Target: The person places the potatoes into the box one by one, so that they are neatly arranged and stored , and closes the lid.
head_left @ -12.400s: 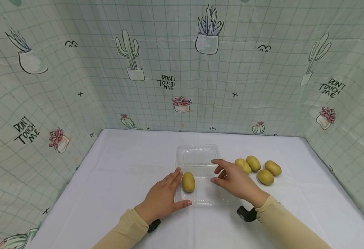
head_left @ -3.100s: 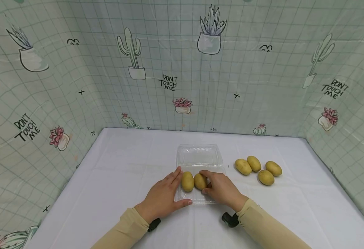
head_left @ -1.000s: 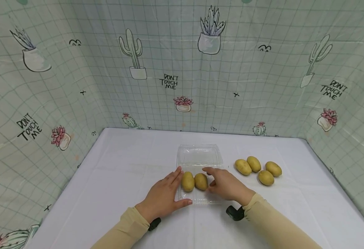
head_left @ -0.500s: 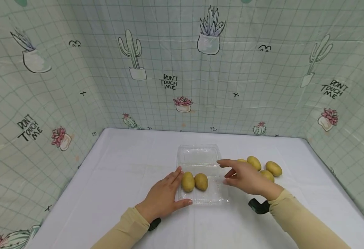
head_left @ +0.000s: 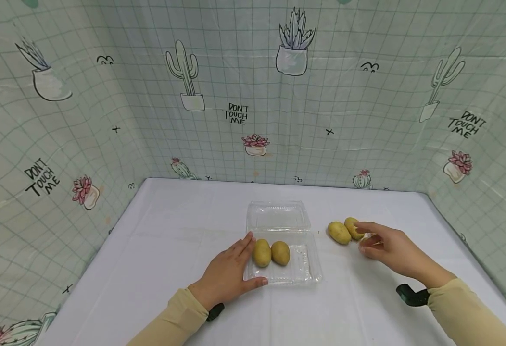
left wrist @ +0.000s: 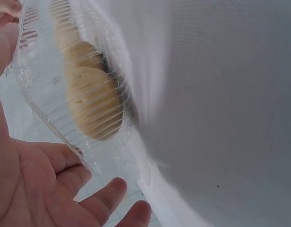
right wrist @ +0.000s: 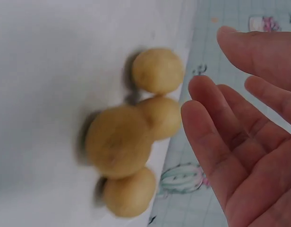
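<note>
A clear plastic clamshell box [head_left: 302, 276] lies with its lid folded back on the table. Two yellow potatoes [head_left: 281, 253] sit side by side in its left half. My left hand [head_left: 227, 276] rests along the box's left side, fingers straight and thumb at the front edge; the left wrist view shows the potatoes [left wrist: 94, 104] through the ribbed wall. To the right, my right hand [head_left: 391, 247] hovers over the loose potatoes [head_left: 338, 233] with parted fingers and nothing held. It hides part of that group, while the right wrist view shows several potatoes [right wrist: 119, 142] beside the fingers.
A white cloth [head_left: 170, 240] covers the table. Patterned fabric [head_left: 218, 158] with cactus drawings rises along the back and both sides. The box's open lid [head_left: 278, 215] lies toward the back.
A second potato has come to lie in the box beside the first. My right hand has let go of it and moved right to the loose potatoes. The left hand has stayed put.
</note>
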`<state>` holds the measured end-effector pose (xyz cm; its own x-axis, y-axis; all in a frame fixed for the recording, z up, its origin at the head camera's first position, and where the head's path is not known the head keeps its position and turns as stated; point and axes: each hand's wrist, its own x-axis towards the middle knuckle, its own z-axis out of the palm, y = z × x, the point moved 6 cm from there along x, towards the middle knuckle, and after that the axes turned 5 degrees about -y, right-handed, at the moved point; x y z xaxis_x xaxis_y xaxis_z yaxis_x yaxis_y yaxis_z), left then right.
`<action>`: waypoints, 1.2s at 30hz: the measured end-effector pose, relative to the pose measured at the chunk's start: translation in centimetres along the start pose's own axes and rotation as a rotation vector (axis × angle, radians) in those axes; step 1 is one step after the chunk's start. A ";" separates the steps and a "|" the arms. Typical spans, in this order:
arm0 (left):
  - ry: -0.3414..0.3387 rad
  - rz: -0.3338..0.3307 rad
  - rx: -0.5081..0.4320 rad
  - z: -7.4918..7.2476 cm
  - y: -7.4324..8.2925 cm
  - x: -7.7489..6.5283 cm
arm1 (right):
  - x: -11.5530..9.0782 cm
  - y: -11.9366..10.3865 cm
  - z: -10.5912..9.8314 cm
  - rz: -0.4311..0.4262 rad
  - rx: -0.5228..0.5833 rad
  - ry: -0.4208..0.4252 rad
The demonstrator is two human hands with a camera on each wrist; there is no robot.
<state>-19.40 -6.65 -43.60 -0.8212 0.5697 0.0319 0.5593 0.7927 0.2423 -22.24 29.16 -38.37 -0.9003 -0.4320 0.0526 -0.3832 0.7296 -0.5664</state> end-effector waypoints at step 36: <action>0.003 0.001 -0.020 -0.2 0.1 -0.1 | -2.0 5.9 1.1 0.071 -0.174 0.115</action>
<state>-19.34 -6.68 -43.40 -0.8208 0.5701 0.0350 0.5581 0.7875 0.2616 -22.47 33.73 -42.77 -0.9401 -0.3203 0.1163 -0.3387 0.8408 -0.4222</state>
